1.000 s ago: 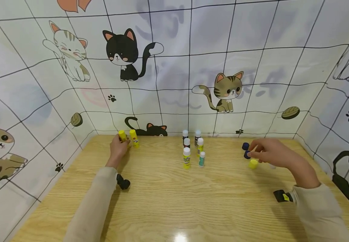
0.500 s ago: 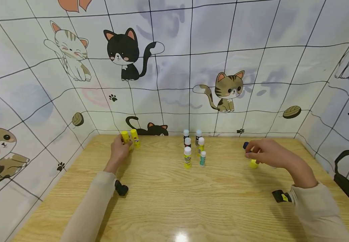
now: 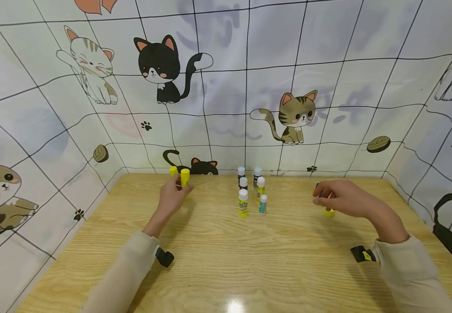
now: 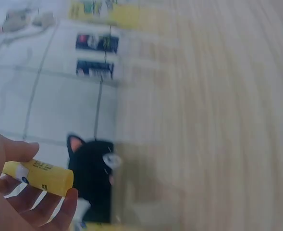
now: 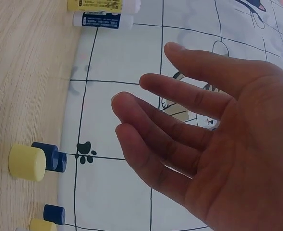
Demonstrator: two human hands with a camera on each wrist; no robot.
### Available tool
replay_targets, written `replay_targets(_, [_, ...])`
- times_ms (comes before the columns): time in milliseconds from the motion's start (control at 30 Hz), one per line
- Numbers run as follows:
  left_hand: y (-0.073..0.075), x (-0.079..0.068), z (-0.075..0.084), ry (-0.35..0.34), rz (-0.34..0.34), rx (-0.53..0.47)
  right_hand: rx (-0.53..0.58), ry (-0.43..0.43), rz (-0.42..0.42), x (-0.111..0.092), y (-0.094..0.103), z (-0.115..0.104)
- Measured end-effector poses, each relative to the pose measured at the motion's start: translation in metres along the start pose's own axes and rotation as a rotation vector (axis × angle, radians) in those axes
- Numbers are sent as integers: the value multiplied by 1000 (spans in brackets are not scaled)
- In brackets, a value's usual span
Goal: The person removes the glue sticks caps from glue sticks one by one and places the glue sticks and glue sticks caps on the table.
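Observation:
My left hand [image 3: 171, 196] grips a yellow glue stick [image 3: 185, 176] with a yellow cap, seen as a yellow tube [image 4: 40, 175] between thumb and fingers in the left wrist view. Behind that hand stands another yellow glue stick [image 3: 173, 170], mostly hidden. On the right, my right hand [image 3: 343, 198] holds nothing; its fingers are loosely bent in the right wrist view. It hovers over small caps: a yellow cap [image 3: 329, 212] and navy caps, largely hidden by the hand in the head view. The right wrist view shows a yellow cap [image 5: 27, 162] beside a navy cap [image 5: 45, 155].
Several glue sticks with pale caps stand mid-table at the back, among them a yellow one [image 3: 243, 204] and a small teal one [image 3: 262, 205]. A cat-patterned sheet [image 3: 226, 87] walls the wooden table [image 3: 226, 256] at the back and sides.
My left hand has carried the glue stick rightward, past the other yellow one. The right hand has shifted slightly left over the caps.

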State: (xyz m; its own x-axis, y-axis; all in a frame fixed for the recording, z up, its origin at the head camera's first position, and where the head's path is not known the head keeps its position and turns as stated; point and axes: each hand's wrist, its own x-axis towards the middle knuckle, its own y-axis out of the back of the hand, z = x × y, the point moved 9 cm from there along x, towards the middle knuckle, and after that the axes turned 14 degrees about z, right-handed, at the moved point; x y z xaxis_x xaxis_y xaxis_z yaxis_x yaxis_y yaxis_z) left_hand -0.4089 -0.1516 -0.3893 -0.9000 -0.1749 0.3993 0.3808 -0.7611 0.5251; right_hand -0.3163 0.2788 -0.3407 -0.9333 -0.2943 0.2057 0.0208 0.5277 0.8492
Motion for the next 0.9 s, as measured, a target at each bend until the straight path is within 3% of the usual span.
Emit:
replay_targets(267, [-25,-21,55,-144,-106,-64,3,-7,5,0,-5,-1])
replay_targets(533, [-47,-47,99,-273,-203,-127,57,18,-16,1,-11,-9])
replay_targets(667, [-56,-59,115,-320,-248,-132,53,3,-30,2,-14,-13])
replay_targets(900, [-72,-72,131,-339,-317,-115,49,34,-15,4,-19,-27])
